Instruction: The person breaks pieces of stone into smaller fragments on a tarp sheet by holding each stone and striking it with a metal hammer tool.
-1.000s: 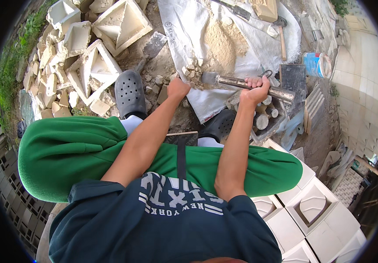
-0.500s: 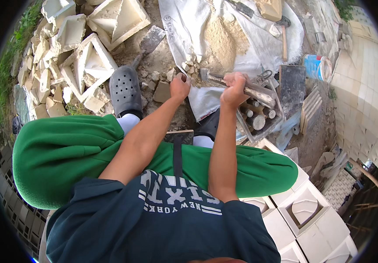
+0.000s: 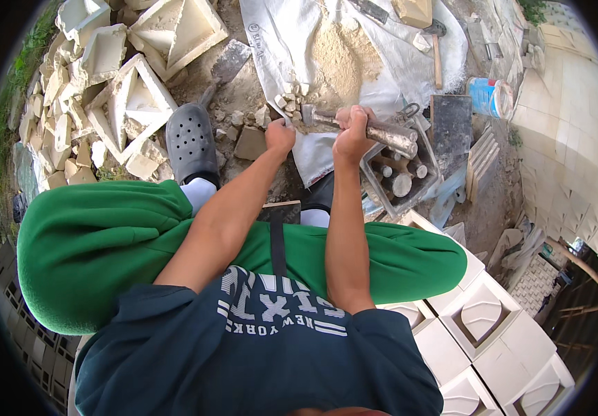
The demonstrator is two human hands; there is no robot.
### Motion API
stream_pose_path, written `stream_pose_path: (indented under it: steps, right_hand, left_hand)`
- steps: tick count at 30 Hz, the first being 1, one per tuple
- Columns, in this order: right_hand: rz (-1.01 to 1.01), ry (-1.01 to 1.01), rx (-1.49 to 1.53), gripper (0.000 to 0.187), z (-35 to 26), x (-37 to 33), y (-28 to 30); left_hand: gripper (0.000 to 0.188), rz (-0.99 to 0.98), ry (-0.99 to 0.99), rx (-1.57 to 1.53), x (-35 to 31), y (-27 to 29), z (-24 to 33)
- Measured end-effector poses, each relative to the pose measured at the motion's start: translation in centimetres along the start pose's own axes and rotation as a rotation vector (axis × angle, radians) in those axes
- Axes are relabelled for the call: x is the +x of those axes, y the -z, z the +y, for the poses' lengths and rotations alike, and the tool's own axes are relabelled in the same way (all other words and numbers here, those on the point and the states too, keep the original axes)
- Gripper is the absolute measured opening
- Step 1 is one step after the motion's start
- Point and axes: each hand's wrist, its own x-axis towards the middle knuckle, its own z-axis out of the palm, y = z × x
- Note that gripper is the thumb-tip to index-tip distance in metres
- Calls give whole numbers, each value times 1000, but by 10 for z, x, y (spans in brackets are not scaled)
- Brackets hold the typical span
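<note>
My right hand (image 3: 352, 135) grips a hammer-like tool (image 3: 394, 137) with a thick, dusty handle. The tool's narrow metal end points left, beside a small heap of pale stone chips (image 3: 289, 102). My left hand (image 3: 280, 137) is closed next to those chips, at the edge of a white plastic sheet (image 3: 264, 48); whatever its fingers hold is hidden. Sandy powder (image 3: 344, 59) lies heaped on the sheet. Under the tool's handle end stands a grey box (image 3: 387, 200) holding several round rods (image 3: 401, 184).
Broken pale block pieces (image 3: 133, 107) are piled at the left, near a trowel (image 3: 231, 61). At the right are a dark board (image 3: 450, 123), a blue and white bucket (image 3: 485, 97) and thin strips (image 3: 480, 165). Patterned cream blocks (image 3: 479, 320) stand beside my leg.
The view has shifted slightly. My right hand has moved a little left with the tool, bringing its metal end closer to the chips. My left hand stays closed near the sheet's edge.
</note>
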Motion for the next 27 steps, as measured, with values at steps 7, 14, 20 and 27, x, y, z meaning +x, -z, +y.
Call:
stream_pose_path:
  steps: [7, 14, 20, 27]
  right_hand:
    - [-40, -8, 182, 23, -53, 0, 15]
    - [3, -44, 133, 20, -13, 3, 4]
    - [10, 11, 248, 22, -49, 9, 7]
    - [84, -35, 135, 22, -10, 24, -3]
  left_hand:
    - [22, 16, -14, 15, 0, 5, -1]
    - [23, -31, 22, -44, 2, 4, 3]
    - [23, -14, 45, -56, 5, 4, 2]
    - [33, 61, 25, -5, 2, 6, 12]
